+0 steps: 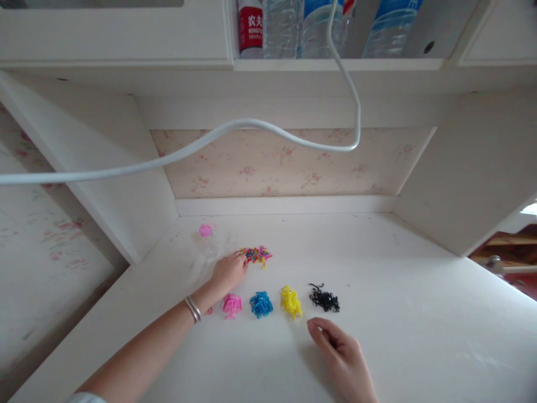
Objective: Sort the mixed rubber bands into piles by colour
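My left hand [230,270] reaches to the near left edge of a multicoloured pile of small elastic bands [257,254]. Its fingers are bent together at the pile, and what is between them is hidden. Curled with thumb and forefinger tips together, my right hand [339,350] hovers just below the yellow bands [291,302] and black bands [325,299]. Anything in that pinch is too small to make out. Pink bands [232,305] and blue bands [261,304] lie in separate heaps to the left. A red band [210,310] shows beside my left wrist.
A clear container with a pink top [205,230] is at the back left of the white table [403,336]. A white cable [251,123] crosses in front of the view. Above, bottles [280,28] stand in a shelf; side panels flank the table.
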`<state>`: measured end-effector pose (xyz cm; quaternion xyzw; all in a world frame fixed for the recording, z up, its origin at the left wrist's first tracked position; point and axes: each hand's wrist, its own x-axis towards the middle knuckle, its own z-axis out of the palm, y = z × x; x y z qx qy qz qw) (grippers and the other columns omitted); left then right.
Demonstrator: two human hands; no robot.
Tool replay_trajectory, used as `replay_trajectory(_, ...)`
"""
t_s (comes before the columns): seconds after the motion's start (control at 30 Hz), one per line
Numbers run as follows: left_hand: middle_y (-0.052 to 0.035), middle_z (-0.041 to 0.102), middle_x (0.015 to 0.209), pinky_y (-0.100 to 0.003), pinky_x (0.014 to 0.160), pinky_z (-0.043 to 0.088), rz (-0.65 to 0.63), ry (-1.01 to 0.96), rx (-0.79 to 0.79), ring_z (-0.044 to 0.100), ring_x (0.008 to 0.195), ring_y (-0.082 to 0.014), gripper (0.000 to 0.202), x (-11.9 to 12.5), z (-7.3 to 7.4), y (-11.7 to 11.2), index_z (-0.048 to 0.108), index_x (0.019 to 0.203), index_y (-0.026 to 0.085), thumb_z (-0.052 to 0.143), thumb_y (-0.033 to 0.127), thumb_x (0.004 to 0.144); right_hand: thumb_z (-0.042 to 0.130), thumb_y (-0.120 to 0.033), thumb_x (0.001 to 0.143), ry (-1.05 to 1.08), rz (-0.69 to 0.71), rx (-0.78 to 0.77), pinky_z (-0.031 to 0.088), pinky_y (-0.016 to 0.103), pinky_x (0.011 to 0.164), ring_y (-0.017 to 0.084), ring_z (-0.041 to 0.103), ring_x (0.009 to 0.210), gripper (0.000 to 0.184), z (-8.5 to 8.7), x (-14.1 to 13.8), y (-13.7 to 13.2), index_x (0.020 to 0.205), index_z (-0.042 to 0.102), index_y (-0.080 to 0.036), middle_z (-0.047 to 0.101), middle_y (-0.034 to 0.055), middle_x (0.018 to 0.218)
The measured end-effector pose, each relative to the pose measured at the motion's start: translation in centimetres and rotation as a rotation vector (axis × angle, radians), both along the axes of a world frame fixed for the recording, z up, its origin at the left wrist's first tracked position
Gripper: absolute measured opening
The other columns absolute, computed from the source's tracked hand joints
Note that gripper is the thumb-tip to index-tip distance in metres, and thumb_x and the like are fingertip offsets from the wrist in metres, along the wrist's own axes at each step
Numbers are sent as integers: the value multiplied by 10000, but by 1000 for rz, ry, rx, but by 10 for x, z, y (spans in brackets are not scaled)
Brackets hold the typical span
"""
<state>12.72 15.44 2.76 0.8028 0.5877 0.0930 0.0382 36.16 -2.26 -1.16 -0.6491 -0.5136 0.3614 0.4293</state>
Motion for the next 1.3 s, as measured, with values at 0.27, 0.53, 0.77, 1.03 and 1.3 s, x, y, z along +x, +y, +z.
replay_trajectory(0.27,-122,619,1048,-284,810,426,-1,18,-26,599,939,-188,258,-2,-9,7,605,1004,155,389,257,908,505,-506,804,8,6,39,271,216,478,111,336,524,372,3,0,-2,839,672,-176,393,-29,544)
replay_trajectory(0.53,-93,609,995,-297,824,412,-82,-181,-59,576,927,-191,223,-10,-10,17,614,884,163,404,238,878,465,-540,821,-25,37,26,265,222,503,114,332,545,425,6,0,-2,855,659,-164,364,-31,565)
replay_trajectory(0.77,-38,635,819,-240,626,422,-95,-429,-212,567,696,-148,302,-28,9,14,604,902,149,427,388,846,465,-546,821,-43,38,-5,264,222,504,114,338,548,429,4,-1,-1,871,657,-166,357,-34,569)
replay_trajectory(1.03,-46,665,823,-205,537,415,-103,-557,-334,554,595,-104,352,-53,26,-8,610,934,129,474,425,800,467,-543,822,-57,46,-15,292,222,519,119,369,561,417,-2,0,2,890,651,-175,420,-25,591)
replay_trajectory(1.3,-37,698,863,-248,738,458,-130,-456,-276,631,807,-170,245,-95,22,-19,670,863,178,562,359,739,479,-542,813,-93,35,-27,320,217,530,127,407,577,412,-1,-1,3,905,647,-177,468,-21,600)
